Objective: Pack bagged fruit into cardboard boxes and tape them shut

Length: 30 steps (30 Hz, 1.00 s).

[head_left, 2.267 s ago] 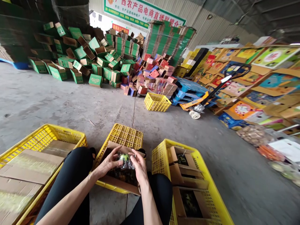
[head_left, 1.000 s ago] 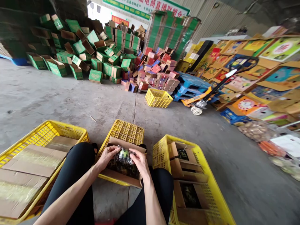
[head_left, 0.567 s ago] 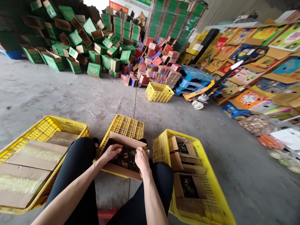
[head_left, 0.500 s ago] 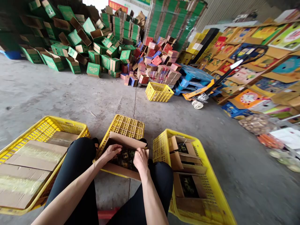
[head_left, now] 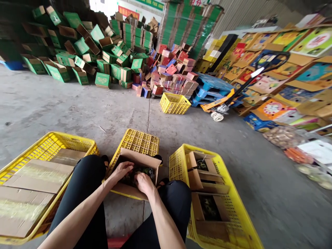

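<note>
An open cardboard box (head_left: 141,156) rests between my knees on an upturned yellow crate (head_left: 140,141). Dark, shiny plastic bagging (head_left: 147,171) fills it; the contents cannot be made out. My left hand (head_left: 123,171) reaches over the box's left side, fingers loosely stretched and apart from the thumb, close to the bagging. Over the middle of the box, my right hand (head_left: 143,182) has its fingers curled down onto the plastic bagging. Its fingertips are partly hidden.
To my left, a yellow crate (head_left: 90,142) holds taped cardboard boxes (head_left: 38,174). Another yellow crate (head_left: 233,180) on my right contains open boxes (head_left: 209,207) with dark contents. Farther off are a small yellow crate (head_left: 175,103), a pallet jack (head_left: 223,103) and heaped green cartons (head_left: 103,79).
My right hand has moved left from the box's right edge to the plastic bagging in the middle. The right flap no longer stands out under it. My left hand stays nearly in place.
</note>
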Available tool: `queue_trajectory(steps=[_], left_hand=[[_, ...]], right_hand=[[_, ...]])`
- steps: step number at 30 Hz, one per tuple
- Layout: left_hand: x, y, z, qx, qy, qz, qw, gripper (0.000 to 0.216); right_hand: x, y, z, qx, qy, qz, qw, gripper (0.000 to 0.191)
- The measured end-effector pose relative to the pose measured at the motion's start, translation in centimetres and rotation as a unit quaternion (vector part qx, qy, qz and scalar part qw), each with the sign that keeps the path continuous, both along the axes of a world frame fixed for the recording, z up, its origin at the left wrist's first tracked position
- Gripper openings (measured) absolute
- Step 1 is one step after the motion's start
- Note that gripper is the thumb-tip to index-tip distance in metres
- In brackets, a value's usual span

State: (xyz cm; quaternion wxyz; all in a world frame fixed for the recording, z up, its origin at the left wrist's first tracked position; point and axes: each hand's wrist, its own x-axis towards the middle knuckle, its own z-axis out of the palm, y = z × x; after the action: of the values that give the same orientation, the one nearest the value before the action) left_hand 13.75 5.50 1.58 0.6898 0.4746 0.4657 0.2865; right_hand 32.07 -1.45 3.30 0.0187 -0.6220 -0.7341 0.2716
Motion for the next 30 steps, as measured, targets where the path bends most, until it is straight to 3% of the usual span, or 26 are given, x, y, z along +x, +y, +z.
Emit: queue_trajectory(steps=[8, 10, 12, 14, 16, 18, 20, 24, 30], left_hand=[[-0.1, 0.0, -0.4, -0.013, 0.006, 0.007, 1.000, 0.062], [0.0, 0.2, -0.3, -0.016, 0.004, 0.028, 0.999, 0.067], [0.3, 0.3, -0.1, -0.038, -0.020, 0.058, 0.997, 0.074], [0.6, 0.3, 0.4, -0.081, -0.084, 0.054, 0.992, 0.081], [0.9, 0.1, 0.9, -0.116, -0.160, 0.002, 0.980, 0.086], [1.1, -0.2, 1.4, -0.113, -0.206, -0.058, 0.970, 0.081], [1.1, -0.5, 1.7, -0.086, -0.218, -0.080, 0.969, 0.069], [0.8, -0.6, 2.2, -0.014, -0.187, -0.039, 0.981, 0.058], [1.2, -0.8, 2.9, 0.021, -0.185, -0.009, 0.982, 0.061]], right_hand=[[0.9, 0.0, 0.8, 0.007, 0.036, -0.043, 0.998, 0.023], [1.9, 0.1, 1.4, 0.022, 0.120, -0.099, 0.988, 0.018], [2.8, 0.2, 2.0, 0.015, 0.300, -0.189, 0.935, 0.010], [3.2, 0.3, 2.6, -0.005, 0.492, -0.272, 0.827, 0.028], [3.0, 0.4, 3.0, -0.013, 0.597, -0.311, 0.739, 0.048], [2.7, 0.5, 3.3, -0.010, 0.637, -0.322, 0.701, 0.054], [2.4, 0.7, 3.6, -0.003, 0.647, -0.318, 0.693, 0.053], [2.5, 0.9, 4.2, 0.014, 0.645, -0.321, 0.693, 0.055], [2.9, 1.0, 3.7, 0.003, 0.575, -0.330, 0.748, 0.063]])
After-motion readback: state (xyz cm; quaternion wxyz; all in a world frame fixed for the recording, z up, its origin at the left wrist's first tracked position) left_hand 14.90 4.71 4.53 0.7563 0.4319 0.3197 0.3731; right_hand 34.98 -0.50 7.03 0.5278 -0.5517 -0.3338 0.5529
